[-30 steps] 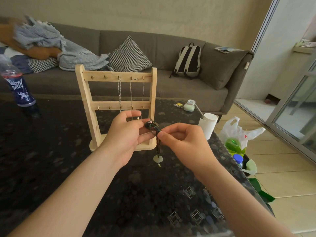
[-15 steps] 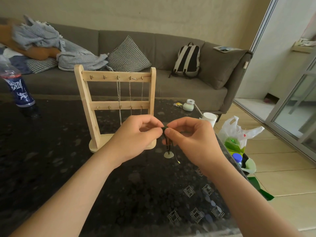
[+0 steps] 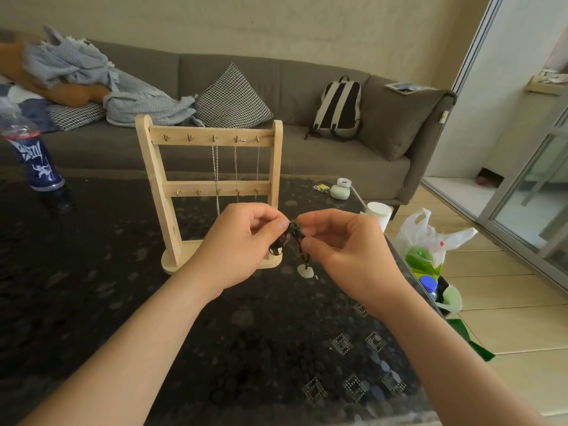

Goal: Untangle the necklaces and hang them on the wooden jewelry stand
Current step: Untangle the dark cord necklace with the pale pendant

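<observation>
Black knotted cord necklace [image 3: 291, 236] with a pale flat pendant [image 3: 306, 270], pinched between both hands just in front of the light wooden jewelry stand [image 3: 158, 186].

The left hand [image 3: 242, 241] has thumb and forefinger closed on the bunched loops of the tangle, its other fingers curled in. The right hand [image 3: 344, 247] nips the cord just beside it with fingertips together. The pendant dangles below, above the dark speckled stone table [image 3: 92, 287]. Thin silver chains [image 3: 215, 167] already hang from three hooks on the top rail, and the two hooks to their left look free. The cord seems light, limp and soft, and likely to snag on itself. It is probably best eased apart loop by loop close to the knot, not tugged by the pendant, which may be brittle.
</observation>
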Available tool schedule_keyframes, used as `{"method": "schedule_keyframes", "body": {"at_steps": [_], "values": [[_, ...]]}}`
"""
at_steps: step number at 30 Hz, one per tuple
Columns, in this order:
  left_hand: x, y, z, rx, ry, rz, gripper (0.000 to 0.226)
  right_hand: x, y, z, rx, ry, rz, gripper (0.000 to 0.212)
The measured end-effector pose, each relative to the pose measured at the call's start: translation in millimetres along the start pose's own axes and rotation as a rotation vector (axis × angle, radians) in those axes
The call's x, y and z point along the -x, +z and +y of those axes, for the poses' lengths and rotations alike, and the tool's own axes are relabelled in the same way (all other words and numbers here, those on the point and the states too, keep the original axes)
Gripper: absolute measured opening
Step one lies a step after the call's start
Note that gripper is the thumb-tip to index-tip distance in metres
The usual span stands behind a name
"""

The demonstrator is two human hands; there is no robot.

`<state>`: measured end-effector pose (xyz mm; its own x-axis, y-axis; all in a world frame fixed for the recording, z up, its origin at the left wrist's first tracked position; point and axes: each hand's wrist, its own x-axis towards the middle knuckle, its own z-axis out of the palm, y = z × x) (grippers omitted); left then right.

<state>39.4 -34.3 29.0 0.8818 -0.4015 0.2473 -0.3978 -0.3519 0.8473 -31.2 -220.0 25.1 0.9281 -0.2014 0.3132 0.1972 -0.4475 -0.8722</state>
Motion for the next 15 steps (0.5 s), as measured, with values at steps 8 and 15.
{"method": "schedule_keyframes", "body": {"at_steps": [8, 15], "values": [[-2.9, -0.1, -2.9, -0.107, 0.084, 0.086, 0.013, -1.4, 1.1, 1.7, -0.014, -0.010, -0.032, 0.021], [-1.7, -1.8, 0.7, -0.078, 0.099, -0.024, 0.012, -0.9, 4.0, 1.4, 0.049, -0.078, -0.005, 0.015]]}}
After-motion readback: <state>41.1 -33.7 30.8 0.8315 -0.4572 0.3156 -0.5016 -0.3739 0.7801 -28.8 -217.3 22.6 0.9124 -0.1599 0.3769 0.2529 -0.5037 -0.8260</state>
